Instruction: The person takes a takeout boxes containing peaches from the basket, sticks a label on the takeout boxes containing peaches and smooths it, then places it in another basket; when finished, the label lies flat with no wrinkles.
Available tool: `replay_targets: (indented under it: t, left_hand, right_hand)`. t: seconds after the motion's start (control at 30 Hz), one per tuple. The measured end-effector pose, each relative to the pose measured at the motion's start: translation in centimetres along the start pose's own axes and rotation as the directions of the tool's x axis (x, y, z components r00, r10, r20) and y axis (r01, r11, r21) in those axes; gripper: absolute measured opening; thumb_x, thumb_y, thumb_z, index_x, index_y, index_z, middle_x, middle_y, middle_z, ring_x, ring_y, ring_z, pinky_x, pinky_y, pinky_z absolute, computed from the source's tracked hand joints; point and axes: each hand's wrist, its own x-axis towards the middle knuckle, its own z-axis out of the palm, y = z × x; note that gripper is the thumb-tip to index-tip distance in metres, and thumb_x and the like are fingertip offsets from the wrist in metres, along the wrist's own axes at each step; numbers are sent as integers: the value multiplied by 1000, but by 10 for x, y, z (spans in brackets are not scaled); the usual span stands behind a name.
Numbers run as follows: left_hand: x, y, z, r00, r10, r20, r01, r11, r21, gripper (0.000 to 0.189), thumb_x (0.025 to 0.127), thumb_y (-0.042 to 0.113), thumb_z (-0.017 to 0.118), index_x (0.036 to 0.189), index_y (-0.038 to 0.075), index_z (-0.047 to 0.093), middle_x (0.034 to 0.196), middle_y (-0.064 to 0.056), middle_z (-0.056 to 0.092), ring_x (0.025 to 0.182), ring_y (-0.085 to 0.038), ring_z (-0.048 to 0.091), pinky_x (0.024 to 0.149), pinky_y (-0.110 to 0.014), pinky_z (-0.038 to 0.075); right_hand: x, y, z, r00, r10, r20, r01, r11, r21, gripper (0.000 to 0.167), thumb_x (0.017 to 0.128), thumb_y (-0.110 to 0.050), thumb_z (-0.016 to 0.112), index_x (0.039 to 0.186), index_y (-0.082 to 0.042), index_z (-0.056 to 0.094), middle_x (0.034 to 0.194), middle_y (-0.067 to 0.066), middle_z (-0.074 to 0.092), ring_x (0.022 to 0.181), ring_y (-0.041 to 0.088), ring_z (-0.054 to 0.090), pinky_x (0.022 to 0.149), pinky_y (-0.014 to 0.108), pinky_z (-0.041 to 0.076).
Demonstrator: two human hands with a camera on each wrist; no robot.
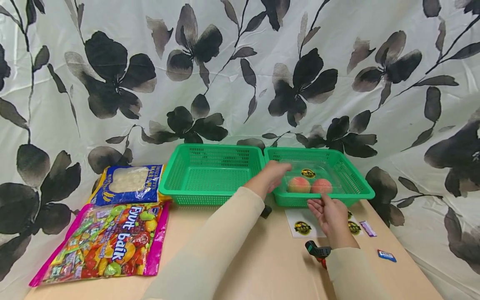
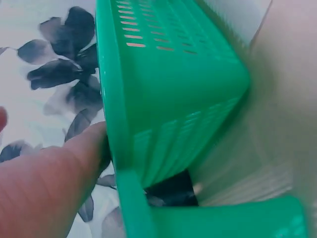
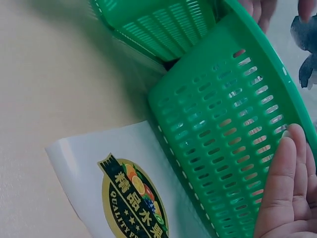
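Observation:
A clear plastic fruit box [image 1: 330, 168] with two peaches [image 1: 298, 185] and a black-and-gold sticker on its lid sits inside the right green basket [image 1: 356, 183]. My left hand [image 1: 271, 177] reaches over that basket's left side to the box's left edge; its fingertips are hidden. At the front rim, my right hand [image 1: 330, 214] has its upper digit by the box's front edge. Its other fingers [image 3: 281, 173] lie fairly straight along the outside of the slotted wall in the right wrist view.
Left of it stands another green basket [image 1: 211, 179]. A blue bag [image 1: 129, 183] and a Fruit Balik candy bag [image 1: 112, 241] lie at the left. A sticker sheet [image 1: 296, 216] and two small wrapped pieces, one purple [image 1: 368, 228], one blue [image 1: 386, 255], are at the right.

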Motion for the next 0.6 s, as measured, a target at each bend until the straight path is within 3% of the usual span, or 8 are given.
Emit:
replay_targets:
  t: [0.07, 0.1, 0.13, 0.27, 0.33, 0.47, 0.53, 0.6]
  left_hand:
    - [-7, -7, -11, 998, 58, 14, -56, 990, -128, 59, 97, 27, 60, 151, 6, 47, 133, -10, 62, 108, -22, 67, 84, -28, 57]
    - [-10, -11, -17, 996, 85, 17, -80, 978, -193, 57, 99, 25, 58, 151, 5, 47, 137, -12, 62, 124, -25, 63, 98, -31, 55]
    - [-15, -14, -24, 994, 111, 13, -104, 958, -266, 59, 100, 23, 57, 154, 4, 42, 153, -13, 50, 140, -29, 52, 111, -35, 47]
    - [-34, -29, -50, 969, 198, -148, -242, 883, -403, 58, 102, 18, 54, 156, 2, 38, 157, -18, 45, 141, -33, 51, 116, -42, 43]
    - [-44, -38, -60, 935, 251, -252, -333, 864, -377, 55, 103, 17, 54, 154, 3, 41, 153, -18, 50, 136, -33, 55, 114, -43, 45]
    - [-65, -55, -81, 839, 373, -395, -477, 855, -205, 47, 104, 18, 54, 149, 7, 50, 141, -12, 63, 135, -28, 57, 114, -46, 44]
    - [-75, -62, -93, 799, 447, -402, -517, 852, -80, 44, 105, 19, 53, 148, 10, 52, 139, -7, 65, 135, -25, 56, 114, -47, 44]
    - [-86, -66, -105, 769, 525, -365, -545, 837, 54, 43, 106, 20, 53, 149, 12, 52, 139, -4, 65, 136, -22, 55, 115, -45, 44]
  right_hand:
    - [-1, 1, 0, 1000, -7, 2, 7, 1000, -12, 33, 109, -35, 48, 120, -4, 46, 90, 3, 73, 88, 12, 75, 89, 25, 59]
    - [-2, 1, 0, 1000, -14, 1, 14, 1000, -24, 34, 109, -36, 48, 120, -4, 46, 91, 2, 73, 89, 11, 75, 90, 25, 59]
    - [-2, 2, 0, 1000, -23, -1, 23, 999, -45, 35, 108, -37, 49, 120, -4, 46, 91, 2, 72, 89, 11, 75, 90, 25, 59]
    - [-5, 5, 0, 998, -49, -27, 43, 982, -185, 44, 105, -48, 50, 115, -5, 48, 88, -1, 71, 84, 10, 74, 83, 25, 61]
    - [-8, 6, -3, 997, -57, -43, 44, 966, -254, 49, 103, -54, 50, 112, -5, 48, 84, -3, 70, 78, 8, 73, 77, 24, 62]
    - [-19, 4, -7, 998, -64, -24, 53, 946, -320, 50, 104, -54, 49, 109, -5, 48, 77, -5, 65, 70, 8, 67, 69, 24, 60]
    - [-26, 1, -8, 995, -92, 25, 95, 938, -335, 45, 107, -49, 47, 108, -4, 48, 78, -5, 63, 70, 8, 65, 68, 24, 59]
    - [-34, -5, -6, 985, -149, 87, 170, 914, -369, 41, 110, -42, 44, 110, -2, 49, 82, -3, 63, 73, 9, 65, 71, 24, 59]
